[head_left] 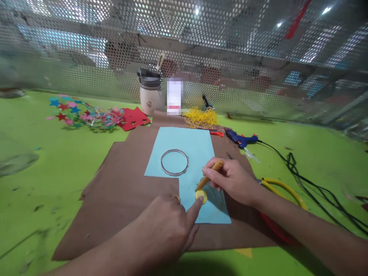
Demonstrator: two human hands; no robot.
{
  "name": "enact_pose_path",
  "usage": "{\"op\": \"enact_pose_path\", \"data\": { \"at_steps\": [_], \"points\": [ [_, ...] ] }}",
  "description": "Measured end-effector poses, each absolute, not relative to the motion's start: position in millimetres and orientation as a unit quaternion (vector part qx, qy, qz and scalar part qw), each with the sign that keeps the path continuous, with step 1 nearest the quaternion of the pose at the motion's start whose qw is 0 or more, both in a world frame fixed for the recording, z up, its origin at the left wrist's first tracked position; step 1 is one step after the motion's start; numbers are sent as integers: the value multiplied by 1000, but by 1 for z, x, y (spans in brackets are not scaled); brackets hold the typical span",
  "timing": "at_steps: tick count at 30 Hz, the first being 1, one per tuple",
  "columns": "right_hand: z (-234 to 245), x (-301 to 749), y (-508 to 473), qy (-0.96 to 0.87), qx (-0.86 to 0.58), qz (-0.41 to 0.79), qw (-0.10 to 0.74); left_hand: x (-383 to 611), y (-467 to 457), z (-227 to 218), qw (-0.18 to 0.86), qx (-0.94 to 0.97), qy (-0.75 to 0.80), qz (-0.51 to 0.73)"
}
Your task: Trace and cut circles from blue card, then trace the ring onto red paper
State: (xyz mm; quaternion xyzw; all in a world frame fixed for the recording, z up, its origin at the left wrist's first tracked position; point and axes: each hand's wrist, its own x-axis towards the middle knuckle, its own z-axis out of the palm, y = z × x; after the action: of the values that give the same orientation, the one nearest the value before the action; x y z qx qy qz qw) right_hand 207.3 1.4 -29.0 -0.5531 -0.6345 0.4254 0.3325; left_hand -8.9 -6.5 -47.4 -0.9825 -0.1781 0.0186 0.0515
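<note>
My left hand (165,226) is curled, with its forefinger stretched out and pressing on a small round yellow disc (201,196). The disc lies on a light blue sheet of paper (184,147) spread over brown cardboard (123,191). My right hand (232,180) is closed round an orange-yellow pencil (209,175) whose tip touches the paper beside the disc. A metal ring (174,162) lies on the blue paper, a little beyond both hands.
A blue glue gun (240,138) with a black cord (310,184), yellow-handled scissors (283,188), yellow thread (199,117) and a cream flask (150,92) sit around the cardboard. Coloured paper stars (77,113) and red paper (133,118) lie far left. A perforated metal screen (230,50) closes the back.
</note>
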Motion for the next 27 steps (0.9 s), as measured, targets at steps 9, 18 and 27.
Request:
{"op": "enact_pose_path", "data": {
  "at_steps": [9, 18, 27],
  "points": [
    [-27, 201, 11, -640, -544, 442, 315, -14, -8, -57, 77, -981, -175, -15],
    [-25, 200, 14, -671, -542, 416, 288, -11, -7, -55, 56, -982, -182, -16],
    [-23, 206, 17, -669, -561, 396, 285, -10, -9, -51, 51, -979, -196, 21]
  ]
}}
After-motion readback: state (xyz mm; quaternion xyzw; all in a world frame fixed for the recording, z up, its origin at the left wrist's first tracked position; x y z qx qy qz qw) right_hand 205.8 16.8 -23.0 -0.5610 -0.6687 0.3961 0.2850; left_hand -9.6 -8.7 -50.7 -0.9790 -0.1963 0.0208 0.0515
